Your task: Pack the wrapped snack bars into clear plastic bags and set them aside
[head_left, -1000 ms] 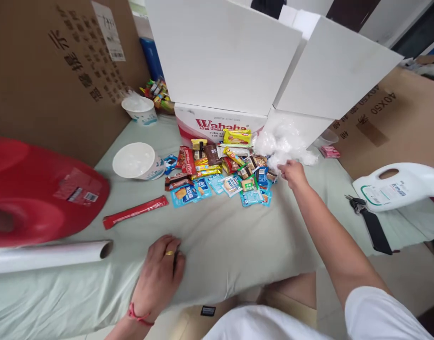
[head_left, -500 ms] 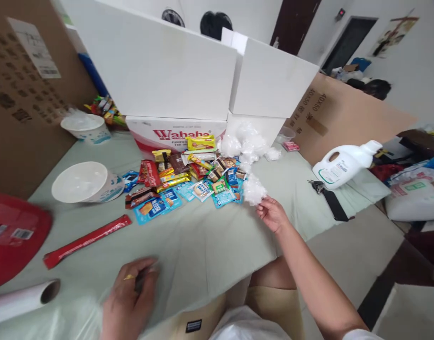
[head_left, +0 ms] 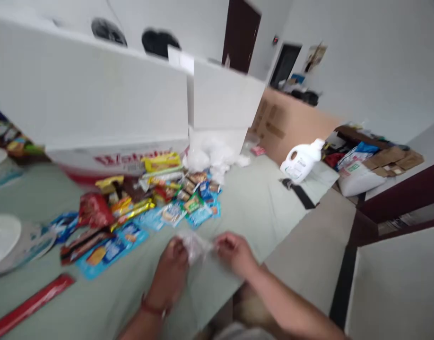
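Between my two hands, low over the table's front part, is a crumpled clear plastic bag [head_left: 195,249]. My left hand [head_left: 175,264] pinches its left side, and a red bracelet shows at that wrist. On the other side my right hand [head_left: 234,252] has its fingers closed on the bag's right end; motion blurs them. Just beyond lies a pile of wrapped snacks, with a green packet [head_left: 194,203] and blue packets [head_left: 112,248] along its near edge. More crumpled clear bags [head_left: 217,153] sit behind the pile, against the white box.
A white box [head_left: 121,94] with raised flaps stands across the back. White bowls [head_left: 4,241] are at the left, near a long red packet [head_left: 32,302]. A white jug [head_left: 302,160] and a black strap with keys [head_left: 302,196] lie at the right edge.
My right hand has drawn the plastic bag away from the snack pile towards me. My left hand has come up from the table to grip it. The view has swung right.
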A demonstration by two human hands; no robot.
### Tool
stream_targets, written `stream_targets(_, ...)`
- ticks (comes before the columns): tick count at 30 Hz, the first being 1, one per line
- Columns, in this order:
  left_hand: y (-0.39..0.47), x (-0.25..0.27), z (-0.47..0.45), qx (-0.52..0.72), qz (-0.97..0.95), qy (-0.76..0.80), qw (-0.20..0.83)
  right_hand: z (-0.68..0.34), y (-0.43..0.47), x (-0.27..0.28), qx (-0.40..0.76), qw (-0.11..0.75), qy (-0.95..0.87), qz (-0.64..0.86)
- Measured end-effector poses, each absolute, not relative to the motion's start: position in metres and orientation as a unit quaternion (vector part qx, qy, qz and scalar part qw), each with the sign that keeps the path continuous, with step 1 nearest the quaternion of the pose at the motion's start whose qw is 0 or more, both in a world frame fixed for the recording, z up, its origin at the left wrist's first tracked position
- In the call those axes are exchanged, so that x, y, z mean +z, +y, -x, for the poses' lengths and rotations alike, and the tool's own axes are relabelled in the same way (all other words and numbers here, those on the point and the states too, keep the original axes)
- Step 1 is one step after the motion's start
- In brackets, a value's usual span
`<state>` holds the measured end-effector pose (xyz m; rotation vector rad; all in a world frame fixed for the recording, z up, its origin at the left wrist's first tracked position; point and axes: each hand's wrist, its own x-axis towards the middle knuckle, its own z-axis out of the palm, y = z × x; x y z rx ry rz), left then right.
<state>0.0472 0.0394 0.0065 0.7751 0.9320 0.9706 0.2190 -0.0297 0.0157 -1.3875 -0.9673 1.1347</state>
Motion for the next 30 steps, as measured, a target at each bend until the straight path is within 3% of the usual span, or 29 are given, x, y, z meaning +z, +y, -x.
stream_targets(4,0.051,0.007,-0.043,0.457,-0.380,0.427,0.681,-0.246,-0.021,0.037,0.434,0.537,-0.359,0.629)
stream_targets(9,0.060,0.001,-0.030,0.420,-0.360,0.388,0.737,-0.267,-0.002,0.046,0.396,0.621,-0.255,0.627)
stream_targets(15,0.062,0.011,-0.020,0.460,-0.285,0.346,0.766,-0.282,-0.002,0.068,0.437,0.657,-0.192,0.583)
stream_targets(19,0.060,0.014,-0.017,0.406,-0.278,0.360,0.793,-0.285,-0.008,0.059,0.449,0.650,-0.183,0.586)
stream_targets(25,0.066,0.032,-0.027,0.355,-0.292,0.366,0.809,-0.307,-0.028,0.035,0.377,0.668,-0.162,0.620)
stream_targets(30,0.077,0.045,-0.037,0.418,-0.339,0.381,0.752,-0.328,-0.014,0.045,0.333,0.732,-0.179,0.566)
